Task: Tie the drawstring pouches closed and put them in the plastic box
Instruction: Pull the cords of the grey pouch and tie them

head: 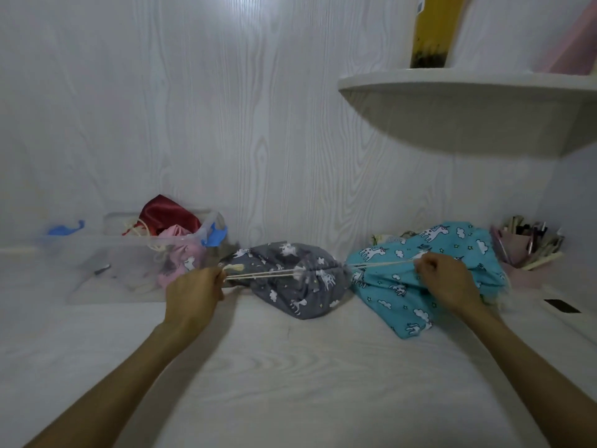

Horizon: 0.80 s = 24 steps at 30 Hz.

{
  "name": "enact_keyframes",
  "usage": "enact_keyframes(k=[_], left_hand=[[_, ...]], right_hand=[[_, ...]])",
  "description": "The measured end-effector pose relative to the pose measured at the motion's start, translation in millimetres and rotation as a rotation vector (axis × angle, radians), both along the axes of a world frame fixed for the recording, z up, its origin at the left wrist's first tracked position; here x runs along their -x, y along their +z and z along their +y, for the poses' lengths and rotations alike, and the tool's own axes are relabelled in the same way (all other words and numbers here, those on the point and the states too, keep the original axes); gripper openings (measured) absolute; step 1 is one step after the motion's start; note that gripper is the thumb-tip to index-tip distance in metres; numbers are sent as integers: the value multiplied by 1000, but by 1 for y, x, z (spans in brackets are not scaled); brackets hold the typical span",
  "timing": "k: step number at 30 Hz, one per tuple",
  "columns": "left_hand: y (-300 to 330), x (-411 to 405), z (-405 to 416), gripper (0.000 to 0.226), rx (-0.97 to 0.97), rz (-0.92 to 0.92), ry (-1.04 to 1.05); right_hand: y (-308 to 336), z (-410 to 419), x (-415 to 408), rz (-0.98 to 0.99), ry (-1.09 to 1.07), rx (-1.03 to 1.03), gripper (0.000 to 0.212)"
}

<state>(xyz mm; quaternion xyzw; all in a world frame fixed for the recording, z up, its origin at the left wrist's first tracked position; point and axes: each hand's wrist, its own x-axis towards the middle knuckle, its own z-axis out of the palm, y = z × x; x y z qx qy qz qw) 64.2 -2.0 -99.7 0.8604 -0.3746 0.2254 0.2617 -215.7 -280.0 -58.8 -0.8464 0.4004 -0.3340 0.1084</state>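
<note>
A grey unicorn-print pouch (290,286) lies on the white table (290,367) between my hands, its mouth gathered tight. My left hand (193,292) grips the cream drawstring (258,273) on its left side. My right hand (445,279) grips the drawstring's other end (381,263), over a teal unicorn-print pouch (403,302). Both cords are pulled taut, away from each other. The clear plastic box (129,263) stands at the left, holding a red pouch (168,215) and a pink pouch (181,250).
Blue clips (214,237) sit on the box's rim. A pink holder of pens and brushes (526,250) stands at the far right. A rounded white shelf (468,105) juts out above the right side. A wood-grain wall backs the table.
</note>
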Motion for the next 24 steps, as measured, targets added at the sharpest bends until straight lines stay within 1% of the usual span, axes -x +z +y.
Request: enact_keyframes(k=[3, 6, 7, 8, 9, 10, 11, 12, 13, 14, 15, 16, 18, 20, 22, 24], left_hand=[[0, -10, 21, 34, -50, 30, 115], [-4, -14, 27, 25, -197, -2, 152], [-2, -13, 27, 24, -261, 18, 156], [3, -10, 27, 27, -342, 64, 165], [13, -4, 28, 34, -433, 116, 162], [24, 3, 30, 43, -514, 167, 149], [37, 11, 32, 48, -550, 187, 128], [49, 21, 32, 47, -542, 185, 96], [58, 32, 30, 43, -478, 171, 52], [63, 42, 25, 38, -389, 164, -5], [65, 53, 17, 34, -310, 183, -82], [64, 63, 7, 33, -264, 238, -161], [48, 76, -21, 40, -244, 349, -281], [24, 79, -49, 47, -273, 405, -292], [4, 78, -70, 49, -275, 468, -283], [-8, 77, -75, 36, -267, 492, -278]], right_hand=[[0, 0, 20, -52, -111, 42, 30], [0, 14, 23, 25, -125, 35, 29], [3, 19, 22, 96, -106, -7, 29], [6, 22, 19, 208, -85, -62, 27], [12, 26, 19, 345, -80, -115, 22], [18, 33, 18, 484, -78, -151, 22], [24, 39, 17, 600, -76, -169, 33], [30, 47, 16, 666, -53, -172, 46], [34, 56, 13, 677, -11, -171, 57], [36, 67, 9, 644, 47, -162, 63], [35, 76, 2, 580, 120, -161, 63], [32, 85, -6, 510, 195, -178, 60], [21, 98, -29, 398, 281, -245, 53], [6, 103, -54, 366, 241, -279, 46], [-6, 103, -72, 425, 167, -249, 38], [-15, 98, -81, 426, 137, -257, 28]])
